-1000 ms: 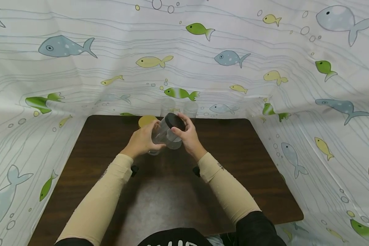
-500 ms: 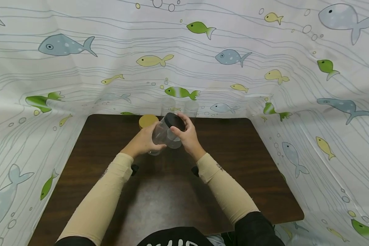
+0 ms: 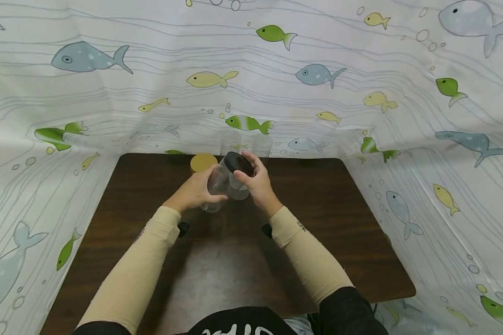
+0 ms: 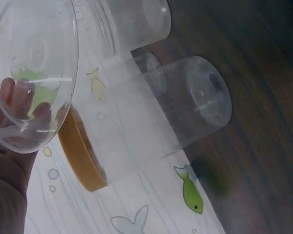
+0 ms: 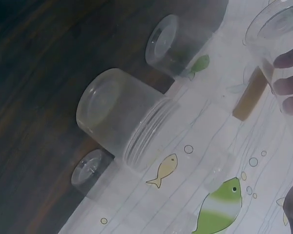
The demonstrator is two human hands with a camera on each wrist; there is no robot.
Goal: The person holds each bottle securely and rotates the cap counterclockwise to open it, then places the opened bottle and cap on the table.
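Above the table, my left hand (image 3: 193,190) grips the body of a clear plastic jar (image 3: 218,182), which is tilted. My right hand (image 3: 257,185) grips the black lid (image 3: 240,164) at the jar's upper end, thumb on the near side and fingers round the far side. Whether the lid is loose or tight cannot be seen. The held jar's round base (image 4: 36,73) shows close up in the left wrist view, with fingers visible through it. Just behind the hands stands a clear jar with a yellow lid (image 3: 203,163). Beside it is a lidless clear jar (image 5: 112,109) with a threaded neck.
Two more clear containers stand at the table's back edge, a left one (image 3: 231,140) and a right one (image 3: 261,145). The dark wooden table (image 3: 327,242) extends in front and to both sides. A fish-patterned sheet (image 3: 276,93) surrounds it at the back and sides.
The head view has tilted slightly, so the scene sits a little higher. Both hands keep nearly the same hold on the jar and its black lid.
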